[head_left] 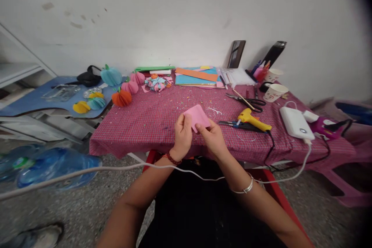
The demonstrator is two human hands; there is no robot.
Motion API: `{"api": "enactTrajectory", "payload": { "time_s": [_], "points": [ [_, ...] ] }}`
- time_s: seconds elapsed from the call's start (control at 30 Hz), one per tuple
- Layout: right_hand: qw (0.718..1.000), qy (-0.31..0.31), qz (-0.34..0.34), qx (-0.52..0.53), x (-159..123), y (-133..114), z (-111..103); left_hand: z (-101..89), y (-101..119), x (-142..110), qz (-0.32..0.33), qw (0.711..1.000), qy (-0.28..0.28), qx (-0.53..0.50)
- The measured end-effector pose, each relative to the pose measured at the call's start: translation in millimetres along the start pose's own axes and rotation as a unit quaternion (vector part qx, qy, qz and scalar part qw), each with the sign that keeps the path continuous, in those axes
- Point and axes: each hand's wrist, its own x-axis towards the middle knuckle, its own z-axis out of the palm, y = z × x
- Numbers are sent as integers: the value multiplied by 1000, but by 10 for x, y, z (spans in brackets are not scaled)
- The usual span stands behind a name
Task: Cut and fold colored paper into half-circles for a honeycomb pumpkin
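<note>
I held a square of pink paper point(198, 115) near the centre of the frame, just above the front part of the checked cloth point(145, 120) on the table. My left hand point(183, 135) pinched its left edge between thumb and fingers, and my right hand point(214, 137) gripped its lower right side, thumb on top. A beaded bracelet point(173, 159) circled my left wrist, and a silver bangle point(248, 190) sat on my right forearm.

Right of centre, a yellow glue gun point(252, 120) lay by a cutter knife point(232, 124), with black-handled scissors point(252, 102) beyond them. Farther right were 2 paper cups point(275, 92) and a white power bank point(296, 122) with a cable point(307, 159) plugged in. A phone point(236, 54) leaned on the wall, upper right.

In the upper left, an orange paper pumpkin point(121, 97) stood near 2 pink ones point(130, 87), with a pile of paper scraps point(157, 83) beside them. Behind the middle of the cloth, an orange strip point(196, 74) lay across blue sheets point(186, 80).
</note>
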Motion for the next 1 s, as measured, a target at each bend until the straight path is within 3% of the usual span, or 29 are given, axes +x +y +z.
{"api": "enactTrajectory", "payload": {
  "time_s": [0.1, 0.23, 0.47, 0.63, 0.8, 0.9, 1.0],
  "points": [
    [1000, 4, -24, -10, 13, -57, -54, 23, 4, 2, -34, 996, -79, -10],
    [999, -12, -24, -18, -2, -133, -108, 7, 6, 17, -63, 989, -132, 3],
    [993, -110, -2, -39, -34, -319, -222, -89, 115, 60, -64, 969, -235, 26],
    [994, -110, 12, -26, -8, -337, -258, -129, 167, 78, -38, 972, -218, 74],
    [996, -93, 10, -2, -45, -298, -144, -100, 213, 29, 11, 978, -195, 74],
    [995, -96, 10, -16, -75, -293, -84, -1, 227, -14, 4, 983, -174, 55],
    [999, -48, -4, -13, -49, -286, -106, 179, 235, -15, -15, 991, -129, 33]
  ]
}}
